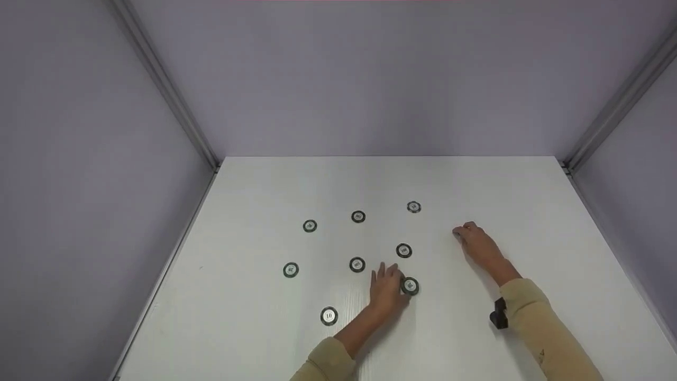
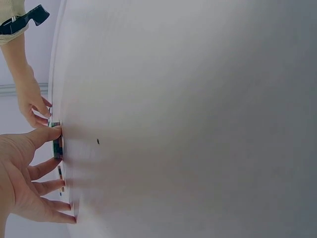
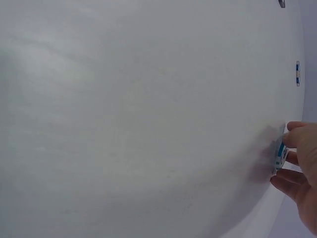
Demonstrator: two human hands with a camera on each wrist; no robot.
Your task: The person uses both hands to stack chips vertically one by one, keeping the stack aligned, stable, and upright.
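Observation:
Several round chips with dark rims and pale centres lie scattered on a white table [image 1: 254,201]. My left hand [image 1: 387,288] rests with fingers spread on the table; its thumb and forefinger pinch the rim of one flat chip [image 1: 410,286]. The left wrist view shows that chip [image 2: 58,146] edge-on between thumb and forefinger. My right hand [image 1: 474,241] is farther right, fingertips down on the table. In the right wrist view its thumb and fingers pinch a blue-and-white-edged chip [image 3: 281,154]; the head view hides this chip under the fingers.
Loose chips lie at the back [image 1: 310,226], [image 1: 358,216], [image 1: 413,207], in the middle [image 1: 403,250], [image 1: 357,264], and toward the left and front [image 1: 290,270], [image 1: 329,316]. Lavender walls enclose the table on three sides. A black camera mount [image 1: 499,313] sits on the right wrist.

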